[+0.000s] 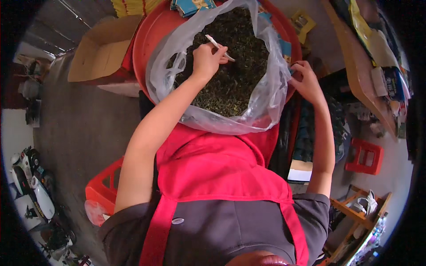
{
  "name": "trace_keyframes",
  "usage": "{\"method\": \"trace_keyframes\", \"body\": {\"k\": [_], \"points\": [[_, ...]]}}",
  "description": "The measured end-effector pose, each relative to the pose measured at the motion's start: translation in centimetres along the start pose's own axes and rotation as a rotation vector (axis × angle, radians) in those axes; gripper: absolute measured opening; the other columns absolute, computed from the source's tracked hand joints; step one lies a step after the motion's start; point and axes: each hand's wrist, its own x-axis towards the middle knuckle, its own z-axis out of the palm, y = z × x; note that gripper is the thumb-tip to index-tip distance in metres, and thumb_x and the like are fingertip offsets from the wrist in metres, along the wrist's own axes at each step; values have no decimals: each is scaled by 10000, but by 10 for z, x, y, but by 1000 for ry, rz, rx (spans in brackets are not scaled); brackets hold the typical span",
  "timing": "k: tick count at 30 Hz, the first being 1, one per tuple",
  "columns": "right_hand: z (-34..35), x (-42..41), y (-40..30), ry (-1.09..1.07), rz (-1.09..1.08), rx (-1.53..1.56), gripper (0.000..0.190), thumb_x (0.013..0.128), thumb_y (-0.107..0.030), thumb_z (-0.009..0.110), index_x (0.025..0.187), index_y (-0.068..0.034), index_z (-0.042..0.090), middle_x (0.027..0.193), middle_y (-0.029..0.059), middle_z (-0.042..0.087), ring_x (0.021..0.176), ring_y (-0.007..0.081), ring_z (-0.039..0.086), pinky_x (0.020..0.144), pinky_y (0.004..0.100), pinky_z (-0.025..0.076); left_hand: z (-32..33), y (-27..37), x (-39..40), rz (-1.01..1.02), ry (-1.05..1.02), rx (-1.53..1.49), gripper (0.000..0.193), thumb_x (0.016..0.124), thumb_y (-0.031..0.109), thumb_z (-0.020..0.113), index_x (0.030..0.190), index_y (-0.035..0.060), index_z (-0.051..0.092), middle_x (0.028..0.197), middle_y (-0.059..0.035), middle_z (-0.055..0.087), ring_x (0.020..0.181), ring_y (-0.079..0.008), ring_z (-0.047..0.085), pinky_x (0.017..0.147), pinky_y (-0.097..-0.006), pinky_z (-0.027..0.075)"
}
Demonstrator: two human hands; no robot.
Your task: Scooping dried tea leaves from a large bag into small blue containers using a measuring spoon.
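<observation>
My left hand (pixel 208 61) pinches a slim white scoop-like stick (pixel 213 41) over dark, dried, crumbled leaves (pixel 229 89). The leaves fill a clear plastic bag (pixel 213 124) whose mouth is spread wide. Under and around the bag is a round red plastic basin (pixel 143 53). At the basin's right rim, my right hand (pixel 305 83) has its fingertips bent beside the bag's edge. A bit of blue shows at those fingertips, near blue packets (pixel 285 48) lying along the rim; whether the fingers grip one is unclear.
More blue packets (pixel 193 6) lie at the basin's far rim. An open cardboard box (pixel 106 50) stands to the left, and a red plastic stool (pixel 103 184) is by my left side. A curved wooden shelf edge (pixel 356 66) runs along the right, with another red stool (pixel 365 156) beyond.
</observation>
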Motion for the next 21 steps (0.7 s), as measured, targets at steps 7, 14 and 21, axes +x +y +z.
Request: {"method": "trace_keyframes", "body": {"k": [7,14,21], "points": [[13,-13,-6,18,170,-120,332,783,-71,716,1072,61,620,1048,127,489,910,245,590,751,290,496,19,-1,2,98,126,1,197,922,108,616,953,-83,647,820,-145,690,725,-203,710,645,-301,604],[19,-28,-15,109,77,-222,320,784,-150,739,997,75,659,966,165,501,856,300,574,732,356,479,25,-9,10,53,155,-211,185,935,79,593,1011,-87,627,911,-143,676,774,-222,707,679,-306,608],[-32,-47,-56,363,33,-228,238,809,-138,737,879,62,631,936,141,543,854,269,569,746,332,456,10,18,-25,45,97,-351,195,948,89,584,1047,-77,610,934,-148,661,797,-225,697,727,-315,607]]}}
